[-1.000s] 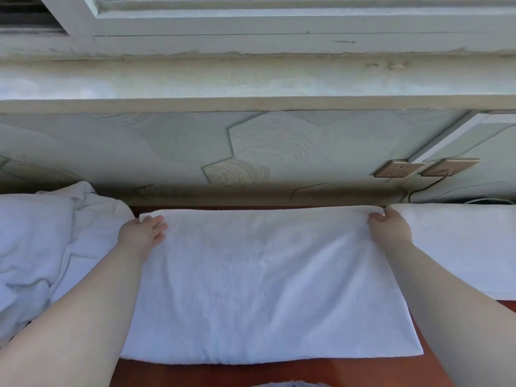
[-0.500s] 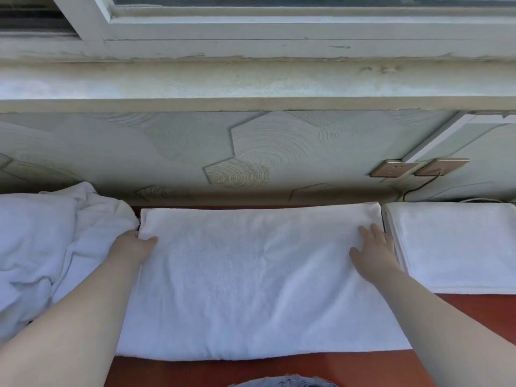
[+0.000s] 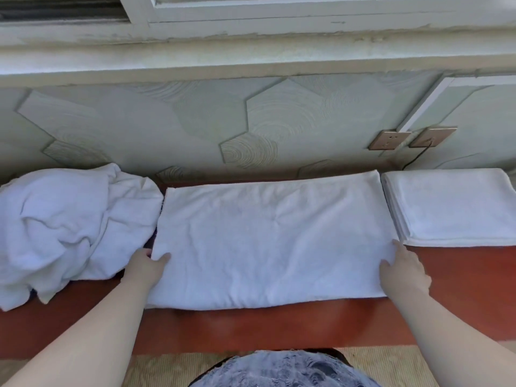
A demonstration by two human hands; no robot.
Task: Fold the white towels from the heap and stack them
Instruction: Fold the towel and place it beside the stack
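Two hands mid-fold: my left hand [image 3: 146,265] pinches the towel [image 3: 268,241] by its edge, right hand [image 3: 403,272] lies flat on it; crosswise fold next, I judge.

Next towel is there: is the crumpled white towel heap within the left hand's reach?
Likely yes: the left hand grips the left edge of the flat white towel, right beside the crumpled white towel heap, nothing between them.

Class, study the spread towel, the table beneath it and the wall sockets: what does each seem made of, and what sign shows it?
Spread towel: likely cotton terry, matt and fuzzy, creasing softly. Table: probably wood or veneer, reddish-brown with a smooth, slightly glossy finish. Wall sockets: plastic or metal plates in satin bronze; the view leaves it open.
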